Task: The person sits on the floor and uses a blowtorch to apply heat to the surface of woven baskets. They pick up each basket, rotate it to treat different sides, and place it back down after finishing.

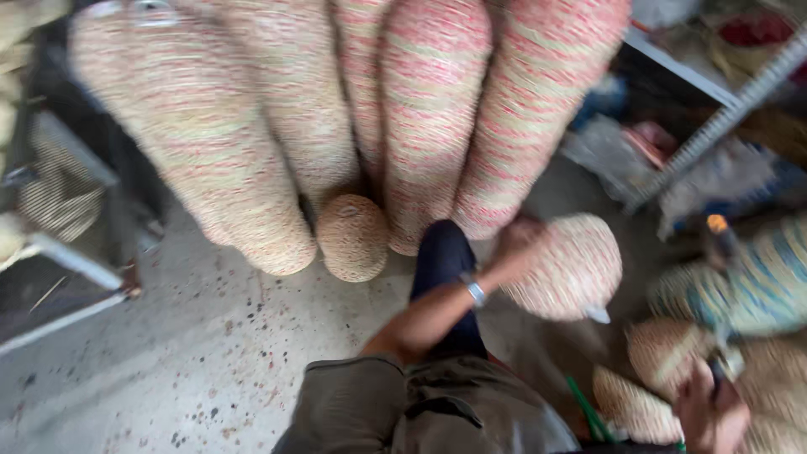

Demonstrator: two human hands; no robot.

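Note:
My left hand (514,240) reaches forward from an olive sleeve, with a metal bracelet at the wrist. It grips the end of a rolled woven mat (572,267) striped pink and beige, held just above the concrete floor. My right hand (710,414) is at the bottom right, closed around a small dark object (716,372) that is too blurred to identify. It hovers over beige woven pieces (660,353). My leg in dark blue trousers (441,261) lies under the left arm.
Several tall pink-and-beige woven rolls (252,134) lean together ahead, with a smaller round one (353,237) at their foot. A metal shelf (723,118) with cluttered goods stands at the right. A blue-and-yellow striped woven item (761,286) lies below it. A metal rack (67,185) stands at the left.

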